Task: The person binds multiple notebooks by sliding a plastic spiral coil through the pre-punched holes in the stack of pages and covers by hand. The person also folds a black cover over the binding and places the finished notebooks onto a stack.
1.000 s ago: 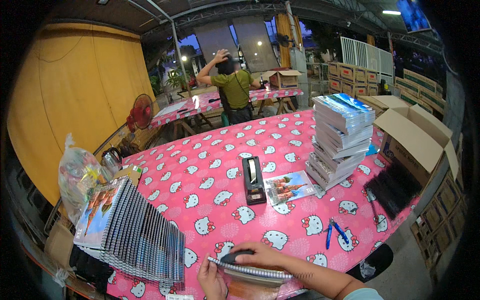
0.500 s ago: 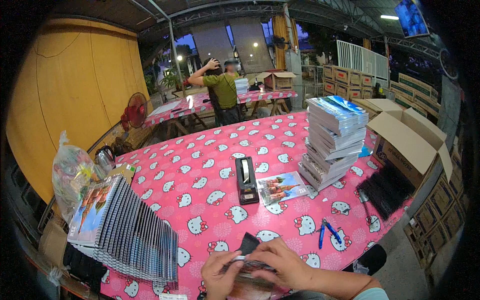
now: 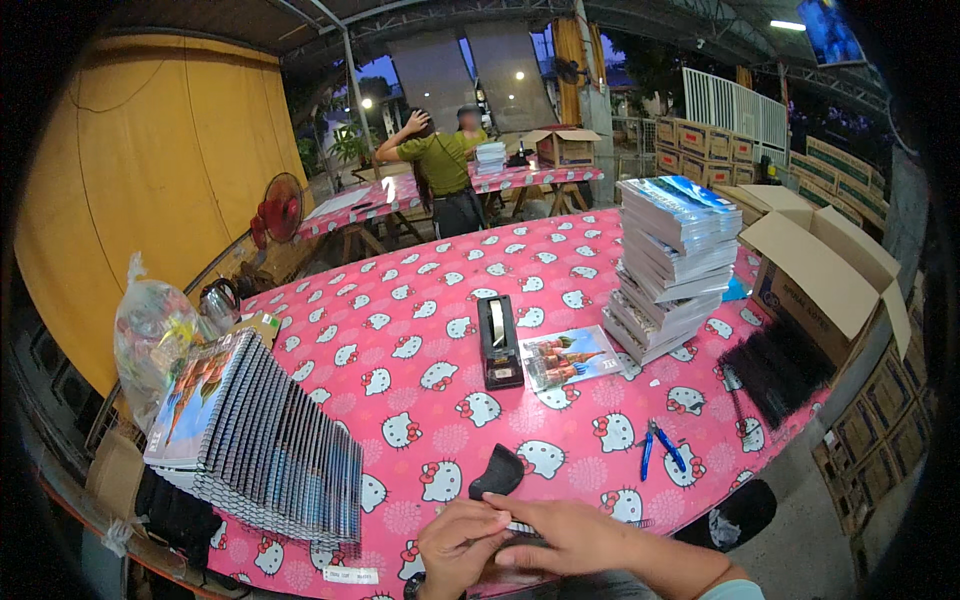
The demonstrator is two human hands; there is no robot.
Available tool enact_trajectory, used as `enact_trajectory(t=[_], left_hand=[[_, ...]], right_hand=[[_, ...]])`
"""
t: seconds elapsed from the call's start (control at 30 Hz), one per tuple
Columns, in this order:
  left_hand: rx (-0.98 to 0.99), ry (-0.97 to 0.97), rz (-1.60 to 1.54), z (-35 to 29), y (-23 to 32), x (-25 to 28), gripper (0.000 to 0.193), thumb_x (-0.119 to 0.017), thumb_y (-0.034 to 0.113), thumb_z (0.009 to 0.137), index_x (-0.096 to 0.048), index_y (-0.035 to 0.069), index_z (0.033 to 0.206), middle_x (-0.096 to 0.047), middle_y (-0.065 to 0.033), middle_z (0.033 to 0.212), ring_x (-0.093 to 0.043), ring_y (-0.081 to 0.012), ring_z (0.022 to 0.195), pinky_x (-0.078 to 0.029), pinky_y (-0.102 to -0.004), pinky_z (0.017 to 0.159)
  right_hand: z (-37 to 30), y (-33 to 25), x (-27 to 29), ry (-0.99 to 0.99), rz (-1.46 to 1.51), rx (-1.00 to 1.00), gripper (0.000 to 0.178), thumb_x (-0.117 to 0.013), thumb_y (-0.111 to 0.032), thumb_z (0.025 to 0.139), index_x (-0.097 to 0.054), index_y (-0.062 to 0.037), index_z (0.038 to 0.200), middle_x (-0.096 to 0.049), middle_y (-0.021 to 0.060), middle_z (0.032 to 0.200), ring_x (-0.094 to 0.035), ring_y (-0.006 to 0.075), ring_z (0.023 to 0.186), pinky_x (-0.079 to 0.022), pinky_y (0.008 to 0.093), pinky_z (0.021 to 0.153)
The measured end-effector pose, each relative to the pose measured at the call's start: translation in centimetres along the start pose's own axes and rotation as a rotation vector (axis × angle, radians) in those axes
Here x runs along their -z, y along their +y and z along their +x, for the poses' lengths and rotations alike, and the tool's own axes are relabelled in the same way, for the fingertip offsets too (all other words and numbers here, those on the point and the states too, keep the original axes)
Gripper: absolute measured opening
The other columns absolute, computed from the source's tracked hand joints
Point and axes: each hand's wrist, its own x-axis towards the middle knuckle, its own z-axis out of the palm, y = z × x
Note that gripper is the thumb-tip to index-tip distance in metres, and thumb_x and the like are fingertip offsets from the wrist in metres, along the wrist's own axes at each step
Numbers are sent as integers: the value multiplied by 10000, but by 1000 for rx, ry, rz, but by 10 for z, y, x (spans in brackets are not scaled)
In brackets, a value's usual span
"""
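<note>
At the near table edge, my left hand (image 3: 462,545) pinches the edge of a notebook (image 3: 519,527), its fingers closed together. My right hand (image 3: 572,538) lies across the same notebook from the right, thumb and fingers gripping it. Most of the notebook is hidden beneath my hands; only a thin pale edge shows. A dark strip, perhaps a binding coil, sticks out past my right wrist. Just beyond my fingers rests a curved black piece (image 3: 497,472) of unclear kind. Blue-handled pliers (image 3: 662,449) lie to the right, handles spread.
Left stands a tall stack of spiral-bound notebooks (image 3: 275,455). A black tape dispenser (image 3: 499,345), a loose cover sheet (image 3: 572,358) and a stack of unbound books (image 3: 672,270) stand farther off. Black coils (image 3: 775,375) lie by an open carton (image 3: 825,275). Two people are at another table.
The notebook has tipped, and its brown cover no longer shows between my hands. My right hand has shifted along its edge. The whole view has turned slightly.
</note>
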Motion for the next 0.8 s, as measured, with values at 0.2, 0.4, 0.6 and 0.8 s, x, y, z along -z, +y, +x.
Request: enact_trajectory(t=[0.2, 0.4, 0.6, 0.8], left_hand=[[124, 26, -68, 3, 5, 9, 140, -673, -86, 708, -665, -23, 832, -637, -122, 814, -598, -161, 734, -478, -258, 643], [141, 74, -157, 3, 0, 6, 144, -687, -66, 699, -636, -21, 826, -630, -118, 800, -599, -180, 733, -464, -269, 653], [104, 66, -145, -1, -3, 8, 136, -693, -69, 699, -626, -14, 805, -624, -119, 816, -598, -173, 746, -466, -265, 663], [139, 109, -157, -2, -1, 5, 144, -695, -76, 695, -628, -8, 803, -628, -116, 812, -600, -162, 747, -466, -245, 655]], right_hand=[[10, 8, -1, 434, -11, 356, 322, -690, -133, 749, -578, -47, 1039, -576, 107, 873, -553, 277, 775, -461, 352, 672], [8, 8, -12, 524, -124, 352, 298, -707, -118, 726, -609, -53, 1000, -587, 90, 859, -556, 243, 773, -458, 318, 653], [12, 0, -1, 405, -42, 398, 234, -661, -137, 782, -582, -46, 982, -557, 100, 866, -543, 284, 809, -459, 351, 688], [12, 0, -4, 424, -58, 364, 219, -656, -138, 784, -577, -42, 964, -553, 105, 868, -544, 289, 802, -461, 352, 678]])
